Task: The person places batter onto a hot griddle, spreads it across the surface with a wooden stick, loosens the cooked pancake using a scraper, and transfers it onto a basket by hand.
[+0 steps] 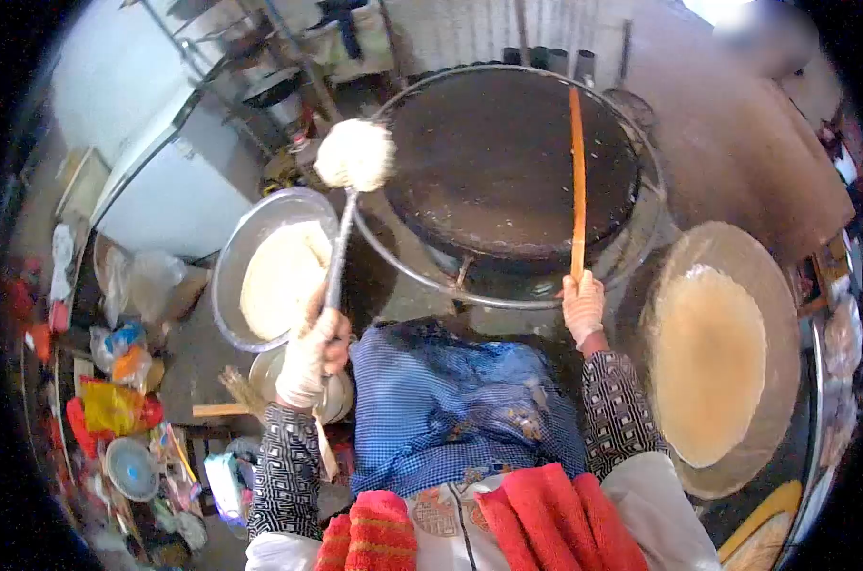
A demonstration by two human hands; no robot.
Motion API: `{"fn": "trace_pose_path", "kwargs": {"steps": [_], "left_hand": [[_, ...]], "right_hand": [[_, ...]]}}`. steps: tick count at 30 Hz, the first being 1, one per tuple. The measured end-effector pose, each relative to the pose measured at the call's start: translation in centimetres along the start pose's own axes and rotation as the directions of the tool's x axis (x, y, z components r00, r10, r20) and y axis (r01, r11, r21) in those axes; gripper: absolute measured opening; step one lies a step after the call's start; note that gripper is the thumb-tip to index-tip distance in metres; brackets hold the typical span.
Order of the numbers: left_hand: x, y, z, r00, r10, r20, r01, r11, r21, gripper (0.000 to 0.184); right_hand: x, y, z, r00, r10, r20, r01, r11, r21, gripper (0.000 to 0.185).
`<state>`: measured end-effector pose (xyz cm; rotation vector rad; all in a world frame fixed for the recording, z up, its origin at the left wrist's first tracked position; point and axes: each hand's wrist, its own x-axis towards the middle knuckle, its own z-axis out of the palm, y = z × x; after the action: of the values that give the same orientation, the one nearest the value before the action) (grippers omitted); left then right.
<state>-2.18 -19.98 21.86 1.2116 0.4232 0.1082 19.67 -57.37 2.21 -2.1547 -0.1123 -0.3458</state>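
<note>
My left hand (310,354), in a pale glove with the fingertips bare, is closed around the metal handle of a ladle (339,252). A rounded heap of whitish batter (355,155) fills the ladle's head, raised at the griddle's left edge. Below it stands a metal basin (224,300) holding more batter. My right hand (583,306), also gloved, grips the near end of a long, thin wooden spatula (578,181). Its blade reaches across the right part of the round dark griddle (489,162), where a few pale crumbs lie; whether it touches the surface I cannot tell.
A metal ring (393,260) surrounds the griddle. On the right, a large round tray (780,295) carries a thin pale flatbread (712,371). A whisk broom (241,388), plastic bags (117,404) and a small basin (132,469) clutter the left floor. Blue checked cloth (451,400) covers my lap.
</note>
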Motion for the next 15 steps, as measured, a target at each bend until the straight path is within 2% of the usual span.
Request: {"fn": "trace_pose_path", "kwargs": {"steps": [1,2,3,5,6,7,9,10,11,13,15], "left_hand": [[0.5,-0.9,1.3,0.998,0.027,0.049,-0.035,0.985,0.169,0.069],[1.8,-2.7,1.9,0.988,0.092,0.127,-0.120,0.964,0.239,0.069],[2.7,-3.9,3.1,0.986,0.103,0.134,-0.143,0.932,0.334,0.063],[5.8,-7.0,3.8,0.945,0.233,0.229,-0.321,0.797,0.512,0.057],[7.5,-7.9,3.8,0.847,0.379,0.373,-0.531,0.556,0.639,0.055],[8.9,-8.4,4.3,0.704,0.506,0.498,-0.672,0.249,0.698,0.053],[10.3,-8.3,4.7,0.680,0.435,0.591,-0.616,-0.098,0.781,0.057],[11.7,-8.7,4.3,0.693,0.387,0.609,-0.582,-0.199,0.789,0.058],[12.7,-9.0,3.8,0.692,0.363,0.624,-0.561,-0.272,0.782,0.057],[14.0,-8.4,4.2,0.700,0.374,0.608,-0.556,-0.249,0.793,0.056],[13.8,-8.0,4.6,0.705,0.371,0.604,-0.578,-0.193,0.793,0.056]], "right_hand": [[0.2,0.0,-0.5,1.000,-0.006,-0.020,0.006,1.000,0.008,0.021],[0.5,0.2,-0.9,0.999,-0.019,-0.031,0.019,1.000,-0.006,0.020],[0.8,1.0,-1.3,0.997,-0.061,-0.054,0.057,0.996,-0.067,0.021],[1.9,3.2,-1.1,0.985,-0.151,-0.087,0.132,0.973,-0.191,0.021],[2.2,5.0,-0.4,0.997,-0.032,-0.071,0.024,0.993,-0.116,0.023],[2.4,4.1,-1.1,0.977,0.208,0.052,-0.212,0.971,0.111,0.026],[2.6,7.2,0.2,0.996,-0.009,-0.084,-0.004,0.988,-0.153,0.027],[2.7,8.3,1.0,0.992,0.040,-0.122,-0.051,0.995,-0.089,0.028],[2.8,9.4,1.8,0.984,0.092,-0.155,-0.097,0.995,-0.022,0.029],[2.8,9.5,1.9,0.951,0.246,-0.186,-0.200,0.951,0.234,0.031],[3.0,9.9,2.3,0.892,0.433,-0.130,-0.287,0.765,0.576,0.032]]}}
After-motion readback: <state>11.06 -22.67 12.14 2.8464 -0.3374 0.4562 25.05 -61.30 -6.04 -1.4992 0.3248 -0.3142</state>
